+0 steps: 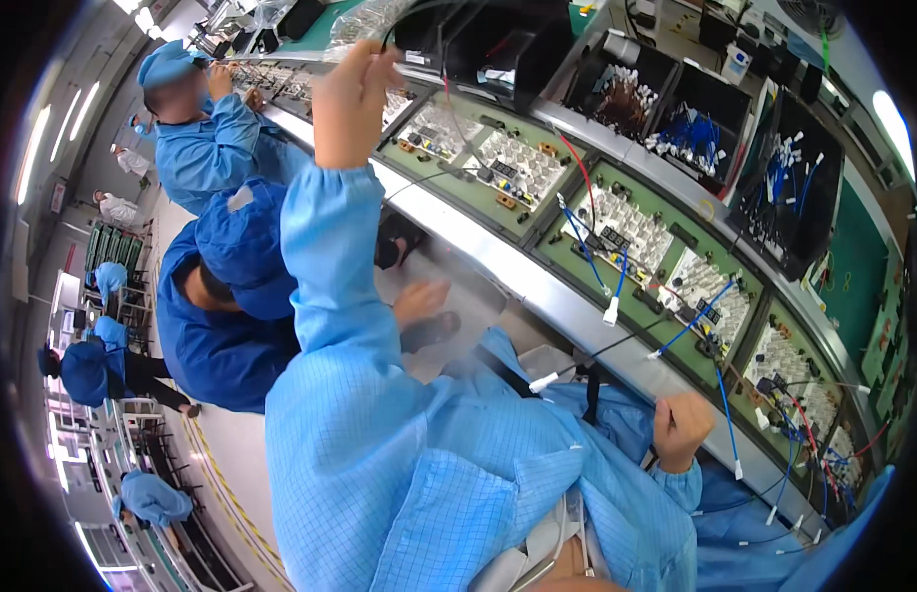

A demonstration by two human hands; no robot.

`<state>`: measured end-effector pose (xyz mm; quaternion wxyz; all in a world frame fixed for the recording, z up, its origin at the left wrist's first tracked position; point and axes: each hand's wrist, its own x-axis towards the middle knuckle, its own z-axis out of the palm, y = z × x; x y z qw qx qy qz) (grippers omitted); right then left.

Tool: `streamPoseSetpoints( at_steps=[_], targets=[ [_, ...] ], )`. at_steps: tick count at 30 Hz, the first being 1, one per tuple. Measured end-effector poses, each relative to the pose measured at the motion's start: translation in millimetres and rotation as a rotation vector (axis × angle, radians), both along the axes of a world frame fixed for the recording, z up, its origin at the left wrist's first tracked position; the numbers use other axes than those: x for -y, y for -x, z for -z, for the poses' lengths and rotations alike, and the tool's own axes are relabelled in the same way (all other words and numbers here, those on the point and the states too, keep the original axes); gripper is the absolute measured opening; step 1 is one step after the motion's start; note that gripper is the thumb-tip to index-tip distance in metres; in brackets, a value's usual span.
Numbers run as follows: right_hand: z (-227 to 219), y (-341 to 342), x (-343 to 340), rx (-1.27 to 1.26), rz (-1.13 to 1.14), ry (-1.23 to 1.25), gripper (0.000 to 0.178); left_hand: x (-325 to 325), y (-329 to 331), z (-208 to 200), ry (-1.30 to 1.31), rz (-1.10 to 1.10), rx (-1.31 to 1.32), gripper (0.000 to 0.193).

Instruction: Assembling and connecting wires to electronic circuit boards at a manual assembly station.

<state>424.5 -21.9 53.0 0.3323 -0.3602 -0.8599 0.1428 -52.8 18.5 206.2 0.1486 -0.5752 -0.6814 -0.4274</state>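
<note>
My left hand (356, 107) is raised over the near rail of the line, its fingers loosely bent and apart. A dark cord passes by its fingertips; no held thing shows there. My right hand (683, 426) is closed in a fist low by the rail, and whatever it may hold is hidden. Between the two hands, a black wire with a white connector (543, 382) hangs over the rail. On the line lie green trays with circuit boards (616, 229) bearing small displays and clear plastic parts. A blue wire (727, 414) with a white tip trails near my right hand.
Black bins (616, 89) of wires with white connectors stand behind the boards. The metal rail (498, 271) runs along the line's near side. Close on my left, a person in dark blue (221, 296) bends down; beyond, another in light blue (207, 148) works at the line.
</note>
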Motion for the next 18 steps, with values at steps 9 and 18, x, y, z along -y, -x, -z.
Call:
streamPoseSetpoints(
  at_steps=[9,18],
  targets=[
    [1.0,9.3,-14.7,-0.028,-0.021,-0.061,0.011,20.0,-73.9,97.8,-0.006,0.27,0.367,0.012],
    [-0.3,11.4,-16.7,-0.06,-0.009,-0.057,0.01,7.9,-120.8,128.2,0.115,0.498,0.502,0.027]
  ],
)
